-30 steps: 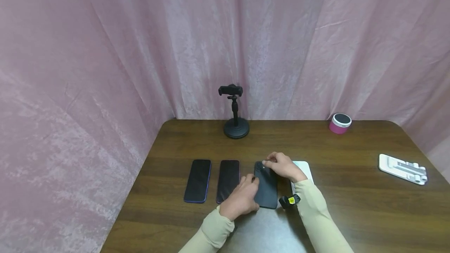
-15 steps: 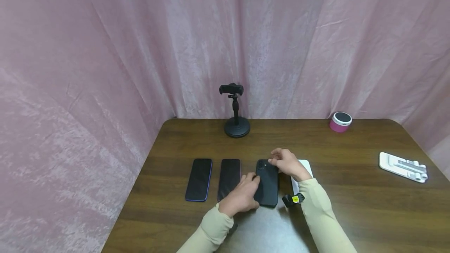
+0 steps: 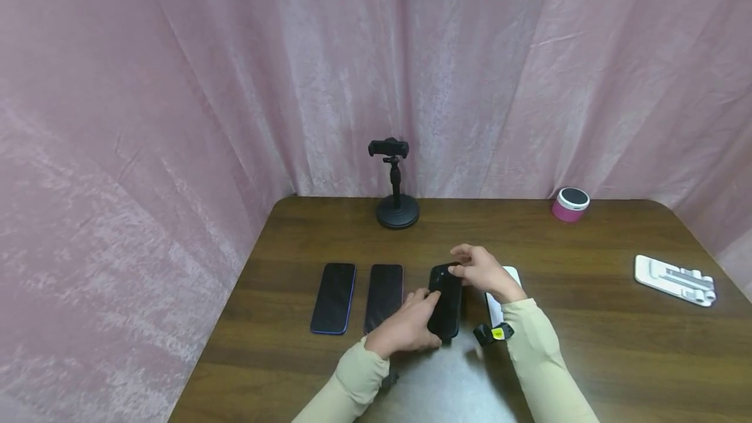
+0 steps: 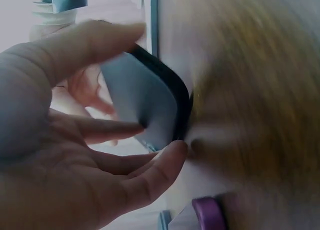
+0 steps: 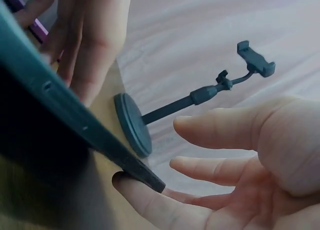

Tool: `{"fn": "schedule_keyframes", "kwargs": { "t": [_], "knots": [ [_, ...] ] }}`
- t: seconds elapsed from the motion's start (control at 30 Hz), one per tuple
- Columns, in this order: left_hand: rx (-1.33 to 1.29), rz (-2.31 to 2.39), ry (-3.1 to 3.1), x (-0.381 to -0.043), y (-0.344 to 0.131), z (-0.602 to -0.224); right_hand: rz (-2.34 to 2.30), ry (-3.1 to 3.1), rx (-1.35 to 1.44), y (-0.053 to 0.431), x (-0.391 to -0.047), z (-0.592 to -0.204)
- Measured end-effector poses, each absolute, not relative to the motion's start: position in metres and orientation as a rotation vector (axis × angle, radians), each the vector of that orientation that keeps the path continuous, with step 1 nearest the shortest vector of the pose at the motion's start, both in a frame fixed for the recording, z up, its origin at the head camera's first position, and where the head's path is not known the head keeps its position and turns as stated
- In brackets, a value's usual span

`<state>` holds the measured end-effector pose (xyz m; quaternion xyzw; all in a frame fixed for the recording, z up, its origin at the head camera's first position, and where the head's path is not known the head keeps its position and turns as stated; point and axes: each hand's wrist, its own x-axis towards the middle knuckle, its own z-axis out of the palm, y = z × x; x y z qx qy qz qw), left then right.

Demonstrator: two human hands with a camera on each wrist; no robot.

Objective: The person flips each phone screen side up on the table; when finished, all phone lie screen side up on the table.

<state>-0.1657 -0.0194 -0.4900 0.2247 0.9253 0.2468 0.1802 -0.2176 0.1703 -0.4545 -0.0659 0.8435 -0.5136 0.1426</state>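
Note:
A dark smartphone [image 3: 448, 302] with rear cameras lies back side up, tilted over the table, its right long edge raised in the right wrist view. My left hand [image 3: 410, 325] grips its left side, the thumb by the near end and the fingers along the long edge. In the left wrist view, fingertips [image 4: 176, 149] meet the dark rim at one corner. My right hand [image 3: 482, 274] is at the far right corner. One fingertip [image 5: 122, 182] touches under that corner, while the other digits stand loosely apart from the phone.
Two more phones lie screen up at left: one blue-edged phone [image 3: 333, 299] and one purple-edged phone [image 3: 384, 296]. A white phone [image 3: 495, 309] lies partly under the right forearm. Behind are a black phone stand [image 3: 397, 211] and a pink speaker [image 3: 569, 207]. A white folding holder [image 3: 675, 281] lies at right.
The dark smartphone has gone from lying flat to tilted, its right edge rising and its back darkening. My right hand has shifted slightly right and away; my left hand stays at the left side.

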Motion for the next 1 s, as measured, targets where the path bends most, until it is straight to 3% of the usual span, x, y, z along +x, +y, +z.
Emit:
{"fn": "schedule_keyframes", "kwargs": {
  "t": [0.6, 1.0],
  "knots": [
    [0.636, 0.969, 2.458, -0.17, -0.024, -0.479, -1.412, 2.522, -0.41, 0.166, -0.219, -0.446],
    [0.606, 1.223, 2.306, -0.169, -0.032, -0.478, -1.526, 2.206, -0.602, 0.17, -0.216, -0.448]
  ]
}}
